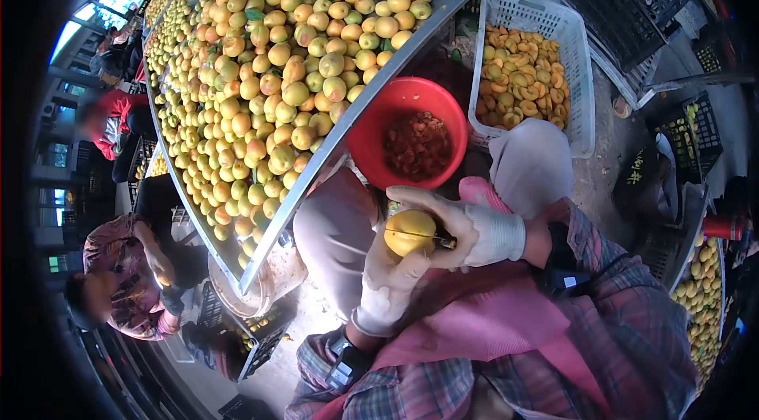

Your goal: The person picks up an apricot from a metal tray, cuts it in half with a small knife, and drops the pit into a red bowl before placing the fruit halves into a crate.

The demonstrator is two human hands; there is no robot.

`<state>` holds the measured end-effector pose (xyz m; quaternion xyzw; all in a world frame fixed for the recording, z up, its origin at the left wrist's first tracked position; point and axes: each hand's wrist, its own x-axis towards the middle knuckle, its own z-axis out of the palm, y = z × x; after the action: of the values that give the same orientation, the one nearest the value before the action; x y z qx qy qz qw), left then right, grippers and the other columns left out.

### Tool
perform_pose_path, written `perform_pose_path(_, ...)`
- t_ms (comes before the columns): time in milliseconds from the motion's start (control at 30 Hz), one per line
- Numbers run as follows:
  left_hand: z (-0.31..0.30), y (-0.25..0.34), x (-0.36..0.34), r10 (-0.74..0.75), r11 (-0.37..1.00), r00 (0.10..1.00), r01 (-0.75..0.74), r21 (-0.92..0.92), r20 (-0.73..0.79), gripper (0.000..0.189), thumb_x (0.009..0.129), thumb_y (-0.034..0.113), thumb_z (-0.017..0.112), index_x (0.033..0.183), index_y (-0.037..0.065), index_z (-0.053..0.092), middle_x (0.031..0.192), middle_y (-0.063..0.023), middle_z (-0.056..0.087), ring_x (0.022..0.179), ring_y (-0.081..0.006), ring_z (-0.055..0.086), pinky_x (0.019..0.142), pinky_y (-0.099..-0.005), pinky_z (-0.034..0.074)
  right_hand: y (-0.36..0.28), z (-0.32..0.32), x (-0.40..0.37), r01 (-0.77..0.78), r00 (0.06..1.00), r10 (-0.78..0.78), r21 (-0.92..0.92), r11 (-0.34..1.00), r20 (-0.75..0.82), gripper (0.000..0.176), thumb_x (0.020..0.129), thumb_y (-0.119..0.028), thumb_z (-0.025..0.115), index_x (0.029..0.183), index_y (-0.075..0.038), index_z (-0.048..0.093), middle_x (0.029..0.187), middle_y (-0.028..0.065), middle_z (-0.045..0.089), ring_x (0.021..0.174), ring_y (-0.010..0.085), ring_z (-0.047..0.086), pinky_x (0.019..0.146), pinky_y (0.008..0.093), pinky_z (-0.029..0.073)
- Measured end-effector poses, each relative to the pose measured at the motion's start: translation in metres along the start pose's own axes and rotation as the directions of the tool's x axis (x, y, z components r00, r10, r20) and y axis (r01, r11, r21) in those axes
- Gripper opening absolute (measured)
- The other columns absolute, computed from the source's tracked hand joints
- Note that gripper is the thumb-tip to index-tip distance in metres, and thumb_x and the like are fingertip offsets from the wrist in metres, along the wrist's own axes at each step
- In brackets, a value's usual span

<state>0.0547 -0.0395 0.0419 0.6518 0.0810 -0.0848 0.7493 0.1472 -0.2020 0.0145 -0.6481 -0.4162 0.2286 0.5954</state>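
Note:
Between my two gloved hands sits a yellow apricot (409, 232), with a thin dark line running across its middle. My left hand (387, 285) is closed round its lower left side. From the right, my right hand (466, 228) curls over the fruit and grips a small dark-handled knife (447, 243); its blade is mostly hidden at the fruit. Just beyond my hands stands a red bowl (368, 131) with reddish-brown pits or scraps in it. Both hands are above my lap, over a pink apron (490, 313).
A metal-edged table (332, 138) heaped with whole apricots (261, 80) slopes away ahead. Right of the bowl, a white crate (583, 96) holds halved fruit. Black crates (617, 5) are stacked at the far right. A person (126, 278) sits at the left near a white bucket (273, 281).

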Motion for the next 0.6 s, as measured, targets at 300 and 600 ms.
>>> perform_pose_path(300, -0.002, 0.003, 0.008, 0.037, 0.962, 0.999, -0.044, 0.268, 0.031, 0.074, 0.079, 0.030, 0.079, 0.131, -0.002, 0.039, 0.116, -0.0097, 0.057, 0.105, -0.0184, 0.058, 0.093, -0.0306, 0.046, 0.010, 0.000, -0.007, -0.129, 0.988, 0.119, 0.097, 0.987, 0.100, 0.100, 0.076, -0.012, 0.077, 0.151, -0.006, 0.012, 0.146, 0.0145, 0.036, 0.133, 0.0242, 0.040, 0.111, 0.0330, 0.030)
perform_pose_path(600, 0.002, -0.002, 0.007, 0.019, 0.999, 0.999, -0.018, -0.040, 0.029, 0.066, 0.080, 0.031, 0.077, 0.125, -0.003, 0.041, 0.110, -0.0091, 0.059, 0.099, -0.0173, 0.059, 0.089, -0.0313, 0.048, -0.002, 0.004, 0.000, 0.007, 0.999, -0.006, -0.049, 0.999, 0.036, 0.083, 0.077, -0.010, 0.071, 0.146, -0.007, 0.025, 0.135, 0.0153, 0.045, 0.123, 0.0284, 0.049, 0.102, 0.0374, 0.038)
